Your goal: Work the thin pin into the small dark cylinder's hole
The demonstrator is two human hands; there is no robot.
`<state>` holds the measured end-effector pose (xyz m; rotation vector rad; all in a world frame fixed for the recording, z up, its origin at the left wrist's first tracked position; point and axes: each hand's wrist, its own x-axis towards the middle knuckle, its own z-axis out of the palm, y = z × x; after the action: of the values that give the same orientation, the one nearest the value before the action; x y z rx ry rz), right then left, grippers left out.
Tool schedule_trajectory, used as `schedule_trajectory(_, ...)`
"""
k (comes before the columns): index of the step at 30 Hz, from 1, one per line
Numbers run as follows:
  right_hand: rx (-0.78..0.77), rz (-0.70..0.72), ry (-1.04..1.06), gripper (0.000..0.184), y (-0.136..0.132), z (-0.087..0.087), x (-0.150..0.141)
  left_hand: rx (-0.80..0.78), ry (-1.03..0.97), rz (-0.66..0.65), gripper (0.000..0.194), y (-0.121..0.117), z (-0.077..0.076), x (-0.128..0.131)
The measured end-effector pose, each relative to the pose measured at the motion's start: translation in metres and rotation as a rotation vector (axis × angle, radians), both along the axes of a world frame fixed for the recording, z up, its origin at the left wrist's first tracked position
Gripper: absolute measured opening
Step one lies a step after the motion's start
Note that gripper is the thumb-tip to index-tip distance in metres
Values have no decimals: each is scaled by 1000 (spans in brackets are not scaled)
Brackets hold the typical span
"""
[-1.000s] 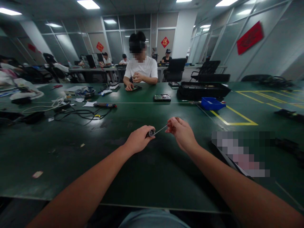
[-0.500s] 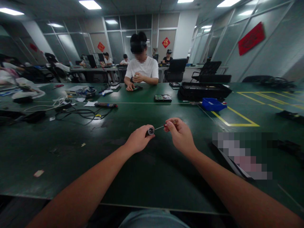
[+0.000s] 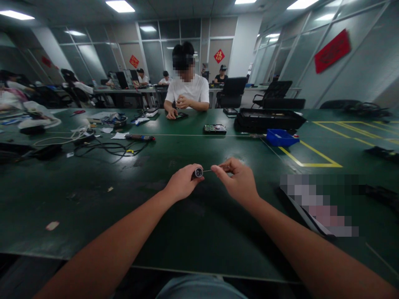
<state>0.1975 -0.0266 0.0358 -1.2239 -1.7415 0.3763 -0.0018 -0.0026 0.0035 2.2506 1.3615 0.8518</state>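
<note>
My left hand (image 3: 181, 182) is closed around a small dark cylinder with a round metallic end (image 3: 198, 172) that faces me. My right hand (image 3: 239, 178) is closed on a screwdriver (image 3: 208, 170), its thin metal shaft pointing left at the cylinder. Fingers cover most of the screwdriver's reddish, see-through handle. The shaft's tip is at the cylinder's right rim; whether it is inside or only touching, I cannot tell. Both hands are above the green table (image 3: 187, 241).
Ahead lies a hard drive (image 3: 214, 129), with a long black tray (image 3: 270, 120) and a blue bin (image 3: 282, 138) to its right. Black cables (image 3: 102, 150) and a dark tool (image 3: 140, 138) lie to the left. Across the table sits a person (image 3: 187, 89) handling a part.
My right hand has turned and dropped slightly, so the screwdriver's shaft lies flatter and its handle is more covered. My left hand and the cylinder have hardly moved.
</note>
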Motion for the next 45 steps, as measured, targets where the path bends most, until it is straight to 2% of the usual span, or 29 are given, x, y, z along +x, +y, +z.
schedule_trajectory(2, 43, 3, -62, 27, -3, 0, 0, 1, 6, 5, 24, 0, -1, 0)
schedule_trajectory(6, 80, 145, -90, 9, -5, 1, 0, 6, 24, 34, 22, 1, -2, -1)
schedule_trajectory(9, 65, 229, -124, 9, -6, 2, 0, 10, 23, 35, 23, 2, -2, -2)
schedule_trajectory(12, 23, 205, -125, 17, -7, 2, -1, 9, 13, 32, 23, 2, -3, -2)
schedule_trajectory(14, -8, 173, -37, 17, -7, 0, -2, 11, 4, 36, 21, 2, -3, -1)
schedule_trajectory(18, -116, 219, 319, 19, 2, -8, -5, 14, -25, 60, 21, 1, 0, -1)
schedule_trajectory(22, -199, 208, 626, 23, 18, -16, -3, 47, -7, -33, 21, 2, 4, -3)
schedule_trajectory(24, -275, 200, 690, 24, 24, -18, 1, 62, 15, -62, 21, 3, 4, -4)
schedule_trajectory(26, -269, 165, 648, 25, 26, -18, 4, 57, 17, -33, 24, 4, 2, -4)
schedule_trajectory(33, -78, 77, 401, 24, 13, -9, 0, 34, 37, 0, 22, 6, -3, -4)
schedule_trajectory(39, -52, 104, 294, 22, 7, -9, -6, 26, 14, -16, 18, 1, 1, -1)
schedule_trajectory(42, -41, 95, 272, 22, 4, -7, -6, 23, 10, -12, 18, 0, 1, -1)
schedule_trajectory(45, -27, 41, 145, 26, 2, -4, -4, 16, 8, -5, 20, 0, 0, -1)
